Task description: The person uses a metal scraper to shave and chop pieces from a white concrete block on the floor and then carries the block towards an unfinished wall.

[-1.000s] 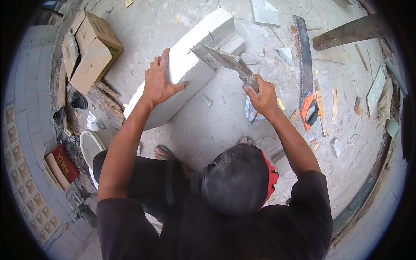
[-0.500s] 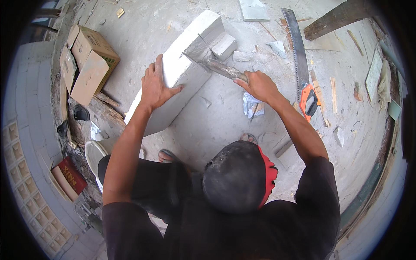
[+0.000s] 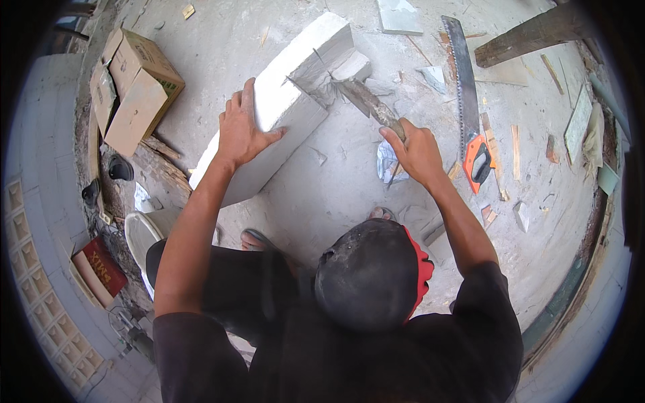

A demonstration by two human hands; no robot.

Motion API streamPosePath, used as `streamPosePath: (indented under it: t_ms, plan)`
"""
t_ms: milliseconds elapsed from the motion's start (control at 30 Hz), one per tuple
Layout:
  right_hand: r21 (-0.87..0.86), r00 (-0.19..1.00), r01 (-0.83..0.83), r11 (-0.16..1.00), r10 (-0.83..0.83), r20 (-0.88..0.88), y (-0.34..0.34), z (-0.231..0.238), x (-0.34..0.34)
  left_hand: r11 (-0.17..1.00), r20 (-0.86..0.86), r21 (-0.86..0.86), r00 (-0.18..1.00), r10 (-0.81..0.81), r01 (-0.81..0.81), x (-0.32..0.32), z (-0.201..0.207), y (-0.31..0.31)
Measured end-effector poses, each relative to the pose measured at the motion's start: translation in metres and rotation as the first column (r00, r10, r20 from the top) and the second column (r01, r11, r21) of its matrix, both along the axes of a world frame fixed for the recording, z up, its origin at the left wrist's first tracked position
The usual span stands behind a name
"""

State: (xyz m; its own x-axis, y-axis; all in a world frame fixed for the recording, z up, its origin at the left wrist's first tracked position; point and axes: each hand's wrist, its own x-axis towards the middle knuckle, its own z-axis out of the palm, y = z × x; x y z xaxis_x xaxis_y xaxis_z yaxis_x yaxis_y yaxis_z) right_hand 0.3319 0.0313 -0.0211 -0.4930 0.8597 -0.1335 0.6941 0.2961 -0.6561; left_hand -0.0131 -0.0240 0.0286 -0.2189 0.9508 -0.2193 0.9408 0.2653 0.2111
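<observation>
A thick white block (image 3: 285, 144) with a stepped notch cut into its far right end stands aslant on the floor. My left hand (image 3: 243, 134) holds it across the top, thumb spread over the near edge and fingers at the far edge. In my right hand (image 3: 418, 151) is a dusty blade-like tool (image 3: 366, 99), gripped at its near end. Its far end points at the notch; whether it touches the block I cannot tell. A thin dark strip (image 3: 317, 55) sticks up at the notch. Beside the notch lies a broken white chunk (image 3: 351, 67).
An orange-handled saw (image 3: 463, 87) lies to the right, with wood strips and block fragments around it. A wooden post (image 3: 527, 37) slants at the far right. At left are an open cardboard box (image 3: 138, 87), a white bucket (image 3: 142, 232) and a red box (image 3: 107, 269).
My right hand has drawn the tool back from the notch, toward the right and slightly nearer to me. My left hand stays on the block. The view has shifted slightly.
</observation>
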Motion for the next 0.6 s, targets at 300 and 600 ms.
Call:
streamPosePath:
  t_ms: [300, 600]
  plan:
    - [-0.153, 0.984, 0.172, 0.973, -0.163, 0.07, -0.025, -0.041, -0.033, 0.999, 0.036, 0.027, 0.999, -0.02, 0.019, 0.0, 0.001, 0.008]
    - [-0.045, 0.887, 0.369, 0.929, -0.365, -0.283, -0.07, -0.052, -0.086, 0.999, 0.014, 0.026, 0.999, -0.031, 0.03, 0.001, -0.005, 0.003]
